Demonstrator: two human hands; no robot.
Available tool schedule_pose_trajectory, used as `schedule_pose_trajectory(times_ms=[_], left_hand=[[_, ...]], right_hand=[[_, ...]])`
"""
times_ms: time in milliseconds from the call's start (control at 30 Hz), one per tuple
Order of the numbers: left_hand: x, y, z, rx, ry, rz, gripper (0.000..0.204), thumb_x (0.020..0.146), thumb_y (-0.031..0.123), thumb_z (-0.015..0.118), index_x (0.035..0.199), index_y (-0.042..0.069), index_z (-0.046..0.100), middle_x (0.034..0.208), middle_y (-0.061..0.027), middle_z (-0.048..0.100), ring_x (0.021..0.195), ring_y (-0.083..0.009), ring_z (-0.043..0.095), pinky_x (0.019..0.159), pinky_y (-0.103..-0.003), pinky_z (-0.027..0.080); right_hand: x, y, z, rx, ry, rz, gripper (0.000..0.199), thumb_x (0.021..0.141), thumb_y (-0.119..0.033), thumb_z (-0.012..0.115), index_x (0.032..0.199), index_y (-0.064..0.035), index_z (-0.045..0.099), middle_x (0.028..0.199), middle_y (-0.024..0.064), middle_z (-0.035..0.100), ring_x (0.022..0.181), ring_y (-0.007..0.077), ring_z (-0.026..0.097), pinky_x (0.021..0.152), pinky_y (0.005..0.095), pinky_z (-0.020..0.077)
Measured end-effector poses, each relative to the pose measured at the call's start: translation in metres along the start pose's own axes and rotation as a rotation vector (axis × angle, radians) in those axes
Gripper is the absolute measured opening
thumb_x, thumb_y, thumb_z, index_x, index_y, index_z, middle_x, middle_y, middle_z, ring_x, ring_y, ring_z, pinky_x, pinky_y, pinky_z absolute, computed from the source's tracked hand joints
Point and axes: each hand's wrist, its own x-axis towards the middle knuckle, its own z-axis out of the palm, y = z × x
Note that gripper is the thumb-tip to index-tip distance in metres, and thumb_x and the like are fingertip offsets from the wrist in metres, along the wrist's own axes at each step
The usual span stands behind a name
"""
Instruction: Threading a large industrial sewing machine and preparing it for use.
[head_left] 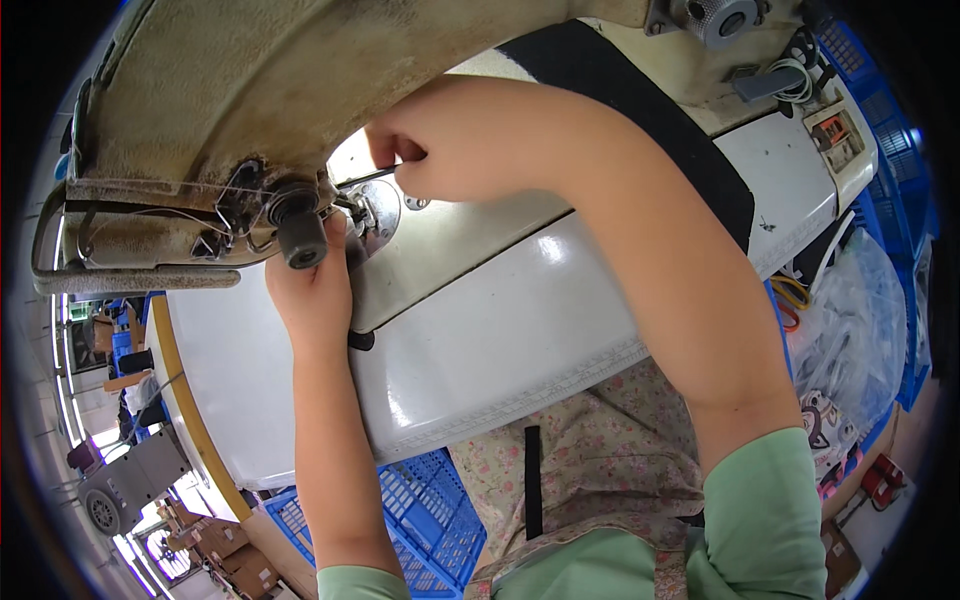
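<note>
A beige sewing machine point(330, 80) arches over a pale metal bed, its round needle plate point(378, 212) showing beside the presser foot point(350, 208). My right hand point(415, 155) reaches under the machine arm, fingers curled closed around a thin dark strip point(368, 178) that slants toward the needle area. Whether the strip is stiff or soft, I cannot tell. Just left of the presser foot, my left hand point(310, 285) has its fingers drawn together. A dark round knob point(300, 235) partly covers those fingers, and what they pinch, if anything, is hidden.
Black material point(640, 110) lies across the bed beyond my right forearm. A white table point(510, 320) carries a ruler marking along its near edge. Blue crates point(430, 515) stand below and at right, with clear plastic bags point(850, 310) and scissors point(790, 293) close by.
</note>
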Motion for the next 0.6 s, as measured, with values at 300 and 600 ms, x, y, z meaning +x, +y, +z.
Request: schedule_pose_trajectory(times_ms=[300, 600], left_hand=[[-0.0004, -0.0014, -0.0021, 0.027, -0.012, -0.046, 0.025, 0.082, 0.021, 0.065, 0.074, -0.002, 0.059, 0.064, -0.0107, 0.059, 0.059, -0.0201, 0.052, 0.058, -0.032, 0.042], [-0.0014, 0.0020, -0.0053, 0.073, -0.107, -0.177, 0.023, 0.085, 0.017, 0.064, 0.088, -0.006, 0.060, 0.082, -0.0065, 0.062, 0.076, -0.0120, 0.054, 0.072, -0.026, 0.043]], right_hand=[[0.0013, 0.0118, 0.0007, -0.274, 0.182, -0.042, 0.011, 0.080, -0.022, 0.061, 0.089, -0.0178, 0.066, 0.078, 0.0003, 0.064, 0.072, 0.0165, 0.061, 0.066, 0.0292, 0.0481], [0.0045, 0.0073, 0.0010, -0.243, 0.114, 0.017, 0.017, 0.075, -0.014, 0.059, 0.090, -0.0176, 0.068, 0.088, 0.0012, 0.066, 0.077, 0.0166, 0.064, 0.069, 0.0308, 0.0509]])
